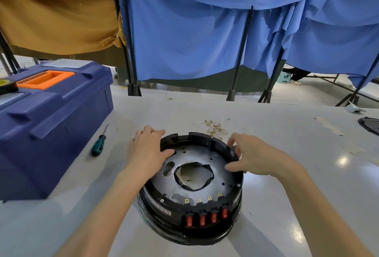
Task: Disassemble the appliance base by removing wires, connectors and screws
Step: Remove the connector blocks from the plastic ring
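Observation:
The round black appliance base lies on the grey table in front of me, with several red rocker switches on its near side and a torn hole in its dark metal plate. My left hand rests over the base's far-left rim, fingers spread and the thumb on the plate. My right hand grips the far-right rim, with fingers curled over the edge and the thumb inside. A small pile of brass connectors and loose wire bits lies just beyond the base. A green-handled screwdriver lies to the left.
A large blue toolbox with an orange handle fills the table's left side, with a tape roll on top. A black round part sits at the far right edge. Blue and tan cloths hang on stands behind the table.

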A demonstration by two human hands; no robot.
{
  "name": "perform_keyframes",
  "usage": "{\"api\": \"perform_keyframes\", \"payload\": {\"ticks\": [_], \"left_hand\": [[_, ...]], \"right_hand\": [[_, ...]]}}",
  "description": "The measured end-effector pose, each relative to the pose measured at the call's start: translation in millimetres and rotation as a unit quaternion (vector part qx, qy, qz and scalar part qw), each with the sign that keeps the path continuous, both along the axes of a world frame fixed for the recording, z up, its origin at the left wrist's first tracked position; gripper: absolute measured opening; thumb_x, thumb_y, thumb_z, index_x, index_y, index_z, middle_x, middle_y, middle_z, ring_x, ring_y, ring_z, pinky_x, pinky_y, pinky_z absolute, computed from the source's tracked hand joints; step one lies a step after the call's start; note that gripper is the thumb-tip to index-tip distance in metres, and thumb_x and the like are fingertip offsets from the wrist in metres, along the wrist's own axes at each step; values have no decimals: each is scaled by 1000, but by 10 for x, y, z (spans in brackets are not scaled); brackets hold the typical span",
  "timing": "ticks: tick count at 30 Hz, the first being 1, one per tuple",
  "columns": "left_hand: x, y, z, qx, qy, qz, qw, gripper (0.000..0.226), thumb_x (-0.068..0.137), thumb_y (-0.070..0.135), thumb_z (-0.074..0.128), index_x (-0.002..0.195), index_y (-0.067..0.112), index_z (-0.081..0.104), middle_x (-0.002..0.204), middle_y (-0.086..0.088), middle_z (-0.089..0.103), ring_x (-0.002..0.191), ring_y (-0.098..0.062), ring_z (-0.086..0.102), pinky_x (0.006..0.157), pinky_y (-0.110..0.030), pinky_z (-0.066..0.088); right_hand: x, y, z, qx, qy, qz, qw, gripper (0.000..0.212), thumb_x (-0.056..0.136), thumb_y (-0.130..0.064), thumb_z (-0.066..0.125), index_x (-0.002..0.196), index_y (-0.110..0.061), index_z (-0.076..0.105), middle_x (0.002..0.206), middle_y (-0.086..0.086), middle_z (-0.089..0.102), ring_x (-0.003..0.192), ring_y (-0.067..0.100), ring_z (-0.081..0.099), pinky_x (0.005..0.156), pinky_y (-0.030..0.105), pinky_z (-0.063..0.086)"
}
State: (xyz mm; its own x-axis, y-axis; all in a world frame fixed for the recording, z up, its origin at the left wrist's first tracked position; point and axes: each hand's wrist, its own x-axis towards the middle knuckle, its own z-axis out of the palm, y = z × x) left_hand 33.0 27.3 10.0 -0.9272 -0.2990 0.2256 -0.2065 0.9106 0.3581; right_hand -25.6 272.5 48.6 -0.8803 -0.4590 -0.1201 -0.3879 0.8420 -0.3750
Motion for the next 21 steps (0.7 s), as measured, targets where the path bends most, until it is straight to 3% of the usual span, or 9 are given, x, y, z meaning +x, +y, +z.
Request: {"api": "perform_keyframes", "payload": {"ticks": [3, 6, 8, 9, 10, 12, 14, 17, 21], "left_hand": [[4, 53, 10, 1, -3, -15, 1000, 48, 89, 45, 61, 129, 20, 54, 121, -6, 58, 116, -28, 49, 95, -39, 38], [41, 79, 57, -98, -3, 34, 995, 36, 90, 54, 53, 98, 18, 54, 97, -1, 64, 96, -25, 56, 80, -35, 36], [74, 96, 125, -152, -5, 85, 985, 48, 89, 62, 48, 73, 18, 40, 77, 2, 56, 79, -23, 52, 73, -33, 30], [81, 106, 153, -166, 1, 99, 981, 51, 88, 65, 46, 71, 18, 39, 76, 2, 55, 79, -23, 51, 73, -33, 30], [82, 112, 166, -170, 13, 101, 980, 51, 87, 67, 45, 77, 17, 45, 84, -1, 59, 84, -24, 54, 76, -34, 32], [45, 105, 159, -152, 17, 60, 986, 57, 88, 64, 46, 115, 14, 52, 113, -6, 60, 105, -27, 56, 87, -35, 38], [11, 80, 128, -89, -12, -10, 996, 65, 93, 54, 48, 142, 15, 33, 134, -7, 50, 122, -28, 48, 99, -37, 37], [-5, 87, 62, -62, -50, -65, 995, 62, 96, 45, 49, 146, 17, 27, 134, -8, 50, 123, -27, 46, 100, -36, 39], [8, 129, 42, -98, -53, -45, 993, 49, 94, 49, 50, 129, 14, 42, 119, -7, 55, 112, -26, 50, 88, -34, 40]], "right_hand": [[-27, -41, -7, -15, 33, -2, 999, 38, 80, -10, 66, 117, -13, 54, 96, 3, 59, 74, 18, 55, 68, 33, 47], [-82, -104, -56, -31, 97, 10, 995, 35, 84, -5, 60, 117, -14, 65, 98, 5, 67, 74, 22, 58, 76, 34, 49], [-116, -148, -124, -93, 111, -12, 989, 33, 90, -6, 57, 119, -18, 68, 111, 1, 70, 87, 22, 64, 85, 32, 49], [-118, -171, -153, -137, 99, -22, 985, 33, 93, -8, 56, 122, -18, 67, 120, -2, 68, 99, 20, 65, 92, 31, 48], [-112, -189, -179, -188, 70, -25, 979, 32, 96, -12, 55, 126, -18, 64, 127, -4, 65, 110, 17, 63, 98, 30, 46], [-86, -182, -206, -267, 12, -35, 963, 37, 96, -25, 58, 133, -20, 58, 131, -6, 61, 116, 12, 60, 97, 27, 45], [-79, -114, -186, -237, 21, -56, 970, 47, 88, -38, 67, 131, -22, 55, 119, -5, 63, 102, 12, 62, 83, 24, 46], [-49, -27, -131, -105, 47, -52, 992, 42, 79, -28, 75, 116, -18, 59, 92, -5, 62, 76, 10, 58, 61, 21, 43], [-60, -93, -132, -98, 86, -19, 991, 29, 76, -4, 63, 103, -12, 69, 87, 5, 66, 80, 28, 62, 71, 36, 51]]}}
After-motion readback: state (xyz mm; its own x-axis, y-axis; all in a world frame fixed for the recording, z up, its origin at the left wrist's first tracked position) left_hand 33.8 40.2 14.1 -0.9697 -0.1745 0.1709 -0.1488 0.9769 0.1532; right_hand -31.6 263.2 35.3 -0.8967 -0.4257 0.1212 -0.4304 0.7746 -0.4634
